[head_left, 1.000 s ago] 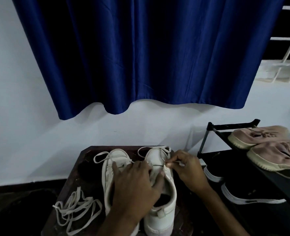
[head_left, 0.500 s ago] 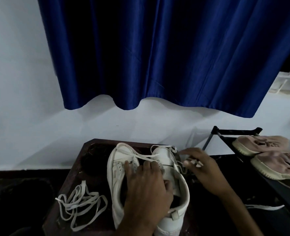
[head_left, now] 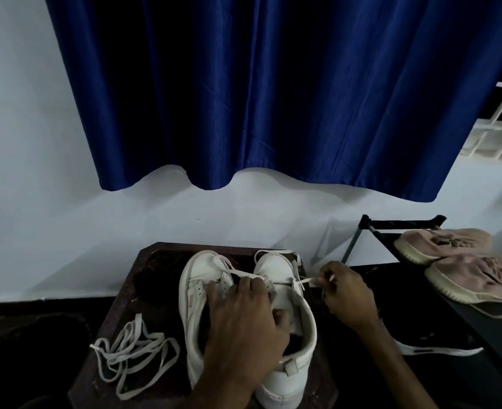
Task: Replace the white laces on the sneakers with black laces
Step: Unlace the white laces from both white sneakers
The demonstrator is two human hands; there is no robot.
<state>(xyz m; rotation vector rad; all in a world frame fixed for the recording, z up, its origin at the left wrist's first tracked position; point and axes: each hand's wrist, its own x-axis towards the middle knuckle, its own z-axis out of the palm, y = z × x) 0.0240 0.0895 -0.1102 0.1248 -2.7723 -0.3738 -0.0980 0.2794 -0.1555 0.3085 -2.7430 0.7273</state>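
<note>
Head view: my left hand point(head_left: 243, 329) grips the white leather sneakers point(head_left: 205, 270), hiding their tongues; my right hand point(head_left: 347, 293) pinches a flat white lace point(head_left: 307, 281). Left of them lie loose white laces point(head_left: 134, 349).

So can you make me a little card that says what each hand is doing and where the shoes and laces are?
Left hand: holds the white leather sneaker on the right, thumb inside its opening
Right hand: pinches that sneaker's flat white lace, pulled out sideways
Left-side white leather sneaker: right beside it, touching
Loose white lace: heaped on the dark wooden table
Black metal rack: pink knit sneakers on top
</note>
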